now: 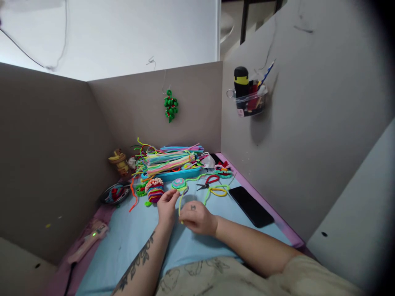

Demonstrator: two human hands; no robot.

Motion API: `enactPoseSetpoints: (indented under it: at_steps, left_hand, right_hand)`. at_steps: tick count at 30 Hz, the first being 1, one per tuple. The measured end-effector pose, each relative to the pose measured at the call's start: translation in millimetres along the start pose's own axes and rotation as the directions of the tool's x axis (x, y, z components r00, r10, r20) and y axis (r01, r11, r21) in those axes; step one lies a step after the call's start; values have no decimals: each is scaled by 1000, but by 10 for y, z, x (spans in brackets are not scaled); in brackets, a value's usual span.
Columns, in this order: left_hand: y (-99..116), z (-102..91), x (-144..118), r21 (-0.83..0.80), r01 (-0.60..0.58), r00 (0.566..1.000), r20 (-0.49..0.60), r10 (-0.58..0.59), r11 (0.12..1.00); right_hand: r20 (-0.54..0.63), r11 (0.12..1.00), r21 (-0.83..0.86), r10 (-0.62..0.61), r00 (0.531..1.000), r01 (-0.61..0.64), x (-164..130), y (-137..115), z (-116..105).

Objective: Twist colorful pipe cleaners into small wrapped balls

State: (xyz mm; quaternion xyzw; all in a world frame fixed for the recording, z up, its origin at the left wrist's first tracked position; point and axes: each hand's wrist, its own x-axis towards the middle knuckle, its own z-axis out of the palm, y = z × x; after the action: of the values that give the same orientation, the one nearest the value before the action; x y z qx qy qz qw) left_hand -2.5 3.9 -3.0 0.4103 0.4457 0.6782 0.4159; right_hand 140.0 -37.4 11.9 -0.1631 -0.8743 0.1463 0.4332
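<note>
My left hand [167, 207] pinches a small coiled disc of green and pink pipe cleaner [178, 184] over the light blue table mat [129, 238]. A yellow-green pipe cleaner tail [180, 205] hangs from the disc down to my right hand [197, 218], whose closed fingers hold its lower end. Just left of my hands stands a rainbow-striped coiled piece [154, 191]. Red-handled scissors [207, 183] lie a little beyond my right hand, beside a yellow and green loop [218, 191].
A heap of coloured pipe cleaners [168, 159] lies on a teal tray at the back. A black phone [250, 205] lies at the right, a glue gun [88, 240] at the left edge, a dark bowl [114, 194] left. Brown partition walls enclose the desk; a cup holder [248, 96] hangs right.
</note>
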Motion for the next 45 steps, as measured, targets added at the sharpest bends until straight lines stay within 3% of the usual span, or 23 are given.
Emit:
enactPoseSetpoints:
  at_steps: [2, 3, 6, 7, 9, 13, 18, 25, 30, 33, 38, 43, 45]
  left_hand:
    - [-9, -5, 17, -27, 14, 1000, -6, -15, 1000]
    - [-12, -5, 22, -32, 16, 1000, -12, -17, 999]
    - [-11, 4, 16, -9, -3, 1000, -15, 3, 1000]
    - [-7, 9, 5, 10, -18, 1000, -6, 18, 1000]
    - [3, 18, -25, 60, -53, 998, 32, 51, 997]
    - [13, 27, -83, 144, -112, 989, 110, 97, 983]
    - [-28, 30, -88, 109, -102, 991, 101, 91, 989]
    - [-59, 40, -78, 44, -52, 994, 99, 47, 998]
    - [-17, 60, -88, 37, -4, 996, 88, 1, 999]
    - [4, 67, -90, 29, 15, 996, 89, -17, 999]
    - [0, 65, -85, -14, 58, 992, 112, -56, 998]
    - [1, 76, -88, -18, 78, 989, 130, -75, 997]
    - [8, 79, -86, -24, 85, 988, 134, -81, 996]
  right_hand:
    - [-134, 992, 55, 119, 984, -113, 1, 65, -16]
    - [-219, 978, 90, 206, 954, -190, 6, 111, -14]
    - [-381, 869, 279, 491, 783, -409, 41, 270, 14]
    - [-403, 821, 359, 565, 720, -444, 57, 320, 26]
    - [-395, 742, 480, 659, 640, -468, 84, 410, 49]
    - [-373, 662, 601, 728, 575, -449, 97, 552, 105]
    - [-332, 570, 699, 794, 509, -432, 63, 664, 165]
    - [-257, 462, 777, 852, 456, -426, 48, 710, 193]
    - [-330, 548, 745, 798, 504, -380, 24, 742, 179]
    - [-343, 571, 713, 790, 507, -407, 11, 770, 166]
    - [-262, 478, 792, 829, 495, -380, 32, 786, 174]
    - [-155, 354, 887, 833, 531, -296, 84, 708, 147]
    - [-148, 357, 885, 825, 546, -298, 90, 695, 144]
